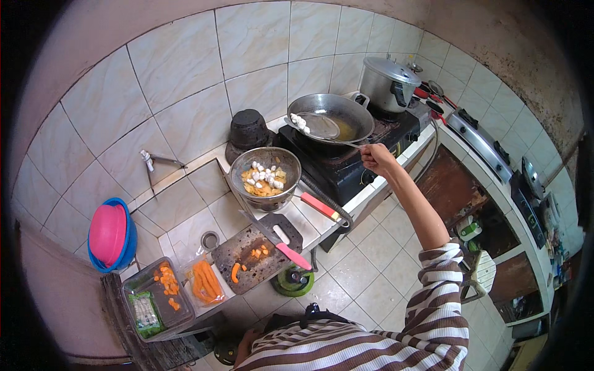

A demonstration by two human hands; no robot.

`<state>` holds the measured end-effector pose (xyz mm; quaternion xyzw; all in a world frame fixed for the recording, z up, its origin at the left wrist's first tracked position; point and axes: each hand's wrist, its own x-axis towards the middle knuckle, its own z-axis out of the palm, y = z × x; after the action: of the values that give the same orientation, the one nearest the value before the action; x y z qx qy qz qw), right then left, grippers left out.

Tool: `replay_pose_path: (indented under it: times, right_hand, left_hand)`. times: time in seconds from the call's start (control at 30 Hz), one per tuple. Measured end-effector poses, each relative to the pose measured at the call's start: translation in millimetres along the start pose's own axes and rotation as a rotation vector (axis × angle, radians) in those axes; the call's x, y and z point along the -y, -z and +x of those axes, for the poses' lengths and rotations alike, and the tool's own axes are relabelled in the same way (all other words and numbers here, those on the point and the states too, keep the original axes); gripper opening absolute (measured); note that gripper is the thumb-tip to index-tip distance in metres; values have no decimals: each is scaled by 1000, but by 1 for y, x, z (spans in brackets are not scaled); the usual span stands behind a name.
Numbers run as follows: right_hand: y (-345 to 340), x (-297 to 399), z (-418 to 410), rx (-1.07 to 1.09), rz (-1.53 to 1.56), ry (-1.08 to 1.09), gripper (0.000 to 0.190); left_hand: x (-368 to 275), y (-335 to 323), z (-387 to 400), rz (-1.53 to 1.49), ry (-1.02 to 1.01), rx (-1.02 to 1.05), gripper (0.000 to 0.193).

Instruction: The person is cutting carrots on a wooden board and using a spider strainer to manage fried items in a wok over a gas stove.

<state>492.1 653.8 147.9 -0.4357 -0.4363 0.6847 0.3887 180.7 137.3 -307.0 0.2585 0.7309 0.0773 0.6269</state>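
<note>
My right hand [378, 159] grips the thin handle of a wire skimmer [318, 125]. The skimmer's round mesh is held over a metal wok [364, 130] with some oil in it. A few white pieces [300, 123], perhaps quail eggs or fish balls, cling together at the mesh's left side. Left of the wok, a strainer [236, 174] with a red handle rests on a bowl; it holds yellow-brown fried pieces [262, 189] topped with several white pieces [264, 175]. At the bottom, a small part of my left hand or forearm [249, 337] shows beside my body, mostly hidden.
The wok sits on a black gas stove [320, 174], beside a lidded pressure cooker [387, 88]. A pink-handled knife [294, 256] lies across a cutting board [260, 266] bearing orange pieces. Bagged carrots [205, 284] and a plastic tub [183, 320] are at left. A green gas cylinder [290, 285] stands below.
</note>
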Motion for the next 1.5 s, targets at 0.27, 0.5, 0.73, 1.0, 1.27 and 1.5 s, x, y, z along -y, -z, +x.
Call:
replay_pose_path:
  times: [0.27,0.5,0.73,1.0,1.27,1.5]
  right_hand:
    - [-16,-3,1,-39,89,35,16]
    - [-4,1,-1,-103,80,45,23]
    - [-3,32,-33,3,3,123,23]
    - [-30,52,-95,63,-108,48,16]
    - [-62,16,-114,220,-123,-41,25]
    - [-71,-35,-93,252,-186,-27,12]
  left_hand:
    - [23,-3,9,-18,7,-17,61]
    - [20,-6,2,-33,-12,-46,63]
    - [22,-7,13,-56,-23,-66,65]
    - [28,-9,16,-111,-23,-99,68]
    - [61,-8,34,69,-61,-180,74]
    - [52,-2,3,-57,-43,-83,70]
